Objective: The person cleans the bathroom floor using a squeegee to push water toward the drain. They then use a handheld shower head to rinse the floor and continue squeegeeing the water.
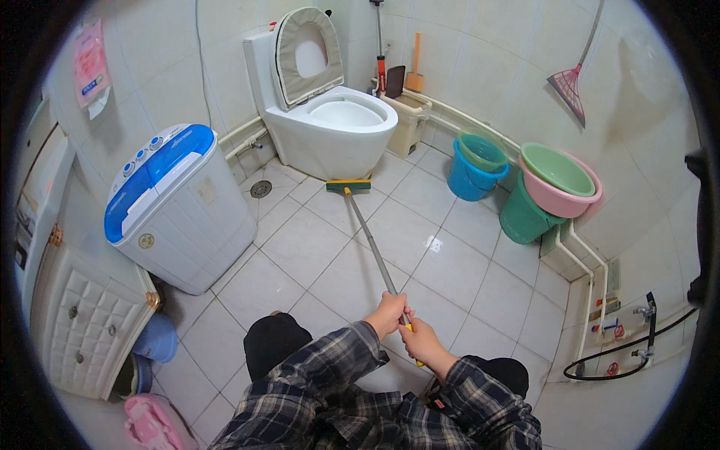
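Both of my hands grip the grey pole of a long-handled floor scrubbing brush (372, 242). My left hand (389, 314) is closed around the pole just above its yellow end grip. Lower down, my right hand (421, 340) holds the yellow grip, whose tip shows below the fingers. The brush's green and yellow head (348, 185) rests on the white tiled floor (315, 242), right at the foot of the white toilet (332, 140). The toilet's seat stands raised, with a beige fabric cover on it.
A small twin-tub washing machine (185, 219) and a round floor drain (261, 189) lie left. Beyond the toilet stands a beige bin (408, 126). Blue bucket (472, 180), green bucket (523, 216) and stacked basins (562, 185) line the right wall, near a black hose (607, 377).
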A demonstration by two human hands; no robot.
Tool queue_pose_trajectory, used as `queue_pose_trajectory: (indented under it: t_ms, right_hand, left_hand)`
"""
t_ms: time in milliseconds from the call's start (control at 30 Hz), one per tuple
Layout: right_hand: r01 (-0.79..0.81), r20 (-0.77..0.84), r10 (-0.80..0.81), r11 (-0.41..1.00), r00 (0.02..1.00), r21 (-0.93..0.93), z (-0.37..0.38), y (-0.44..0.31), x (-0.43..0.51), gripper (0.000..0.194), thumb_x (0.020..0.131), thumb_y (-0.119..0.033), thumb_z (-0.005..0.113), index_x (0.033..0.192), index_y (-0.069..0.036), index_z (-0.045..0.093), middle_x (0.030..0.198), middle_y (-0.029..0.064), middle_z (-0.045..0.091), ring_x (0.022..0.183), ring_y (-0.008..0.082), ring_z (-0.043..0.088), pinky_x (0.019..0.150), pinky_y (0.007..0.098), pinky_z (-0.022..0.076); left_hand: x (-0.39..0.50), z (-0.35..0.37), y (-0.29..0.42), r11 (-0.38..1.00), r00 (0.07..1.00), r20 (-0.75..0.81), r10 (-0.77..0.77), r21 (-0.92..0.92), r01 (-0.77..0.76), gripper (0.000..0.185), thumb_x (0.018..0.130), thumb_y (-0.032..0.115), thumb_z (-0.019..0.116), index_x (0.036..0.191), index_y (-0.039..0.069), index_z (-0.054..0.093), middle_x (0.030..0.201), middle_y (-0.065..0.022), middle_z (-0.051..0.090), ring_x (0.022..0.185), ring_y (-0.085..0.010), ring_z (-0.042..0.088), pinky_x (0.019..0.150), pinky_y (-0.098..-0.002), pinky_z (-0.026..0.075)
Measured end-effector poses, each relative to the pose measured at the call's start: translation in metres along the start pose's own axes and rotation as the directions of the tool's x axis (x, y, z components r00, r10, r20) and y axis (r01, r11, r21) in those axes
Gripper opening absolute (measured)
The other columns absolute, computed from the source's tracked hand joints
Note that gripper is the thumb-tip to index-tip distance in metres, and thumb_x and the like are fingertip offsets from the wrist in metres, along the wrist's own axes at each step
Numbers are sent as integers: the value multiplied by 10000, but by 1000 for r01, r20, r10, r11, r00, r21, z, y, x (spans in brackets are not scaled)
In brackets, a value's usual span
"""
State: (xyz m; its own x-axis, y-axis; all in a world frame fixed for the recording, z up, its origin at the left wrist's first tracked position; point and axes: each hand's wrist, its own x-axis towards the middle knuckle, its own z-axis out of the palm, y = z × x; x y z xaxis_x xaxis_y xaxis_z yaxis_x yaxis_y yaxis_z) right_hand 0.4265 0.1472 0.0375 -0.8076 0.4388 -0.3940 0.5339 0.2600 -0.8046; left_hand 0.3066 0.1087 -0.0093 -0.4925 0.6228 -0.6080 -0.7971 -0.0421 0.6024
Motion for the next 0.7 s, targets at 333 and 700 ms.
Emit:
queue_pose_trajectory:
  t_ms: [333, 700]
  right_hand:
    - [-201, 173, 138, 881, 975, 428, -38, -64, -112, 270, 952, -188, 510, 1138, -8, 433, 607, 9, 494, 423, 96, 447, 376, 255, 357]
    - [-16, -122, 13, 1000, 992, -23, 2, 2, 20, 367, 893, -262, 541, 1064, 60, 508, 787, 200, 636, 615, 340, 617, 581, 410, 486]
  left_hand:
    - [-118, 58, 13, 962, 985, -85, 151, 241, -127, 284, 881, 181, 461, 1022, -7, 301, 674, -135, 518, 498, -211, 536, 367, -357, 387]
    - [14, 20, 14, 951, 996, -80, 40, 310, -13, 364, 905, 208, 469, 1112, -30, 287, 692, -124, 504, 521, -203, 514, 383, -342, 384]
